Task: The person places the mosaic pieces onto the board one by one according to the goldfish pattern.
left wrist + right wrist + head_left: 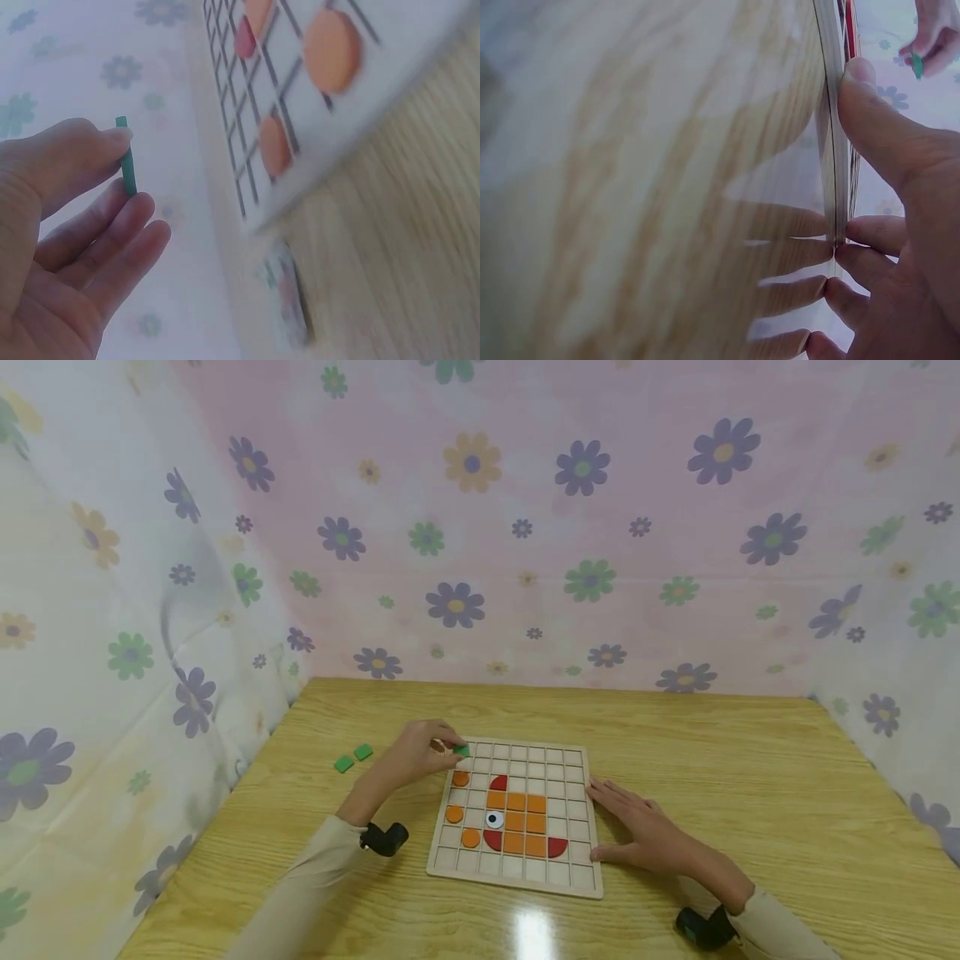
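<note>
A square wooden grid board lies on the table, with orange square tiles, red quarter-round tiles and a white eye disc in its middle cells. Orange round discs lie on its left columns. Over the board's far left corner, my left hand pinches a green square tile between thumb and fingers, the tile raised above the surface in the left wrist view. My right hand rests at the board's right edge, thumb and fingertips against its side, fingers fairly straight.
Two more green tiles lie on the wooden table left of the board. A small pale patterned item sits beyond the board's corner, blurred. Flowered cloth hangs behind and along both sides.
</note>
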### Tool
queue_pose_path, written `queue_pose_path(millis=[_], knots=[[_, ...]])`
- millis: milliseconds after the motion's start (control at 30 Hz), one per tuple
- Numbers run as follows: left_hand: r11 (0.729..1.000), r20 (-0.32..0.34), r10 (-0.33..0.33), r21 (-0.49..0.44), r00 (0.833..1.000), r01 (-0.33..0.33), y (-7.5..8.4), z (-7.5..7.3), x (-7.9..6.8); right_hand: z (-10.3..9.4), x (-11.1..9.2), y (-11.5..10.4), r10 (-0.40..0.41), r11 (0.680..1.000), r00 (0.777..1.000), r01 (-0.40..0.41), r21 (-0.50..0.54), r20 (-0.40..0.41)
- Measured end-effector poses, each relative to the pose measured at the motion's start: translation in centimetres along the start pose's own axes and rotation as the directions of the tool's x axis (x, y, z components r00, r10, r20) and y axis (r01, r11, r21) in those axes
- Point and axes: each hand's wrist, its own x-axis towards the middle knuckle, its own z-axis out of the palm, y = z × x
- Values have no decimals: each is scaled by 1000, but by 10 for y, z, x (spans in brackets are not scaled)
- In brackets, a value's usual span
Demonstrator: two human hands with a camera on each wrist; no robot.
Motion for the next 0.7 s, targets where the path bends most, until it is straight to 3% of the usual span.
queue_pose_path(millis=[300, 700], knots=[[999, 83, 39, -37, 996, -36, 16, 27, 36, 0, 1, 0, -6, 1000, 1000, 6, 9, -1], [994, 184, 70, -90, 980, -54, 29, 59, 68, 1, 1, 1, -8, 1000, 1000, 8, 0, 4]])
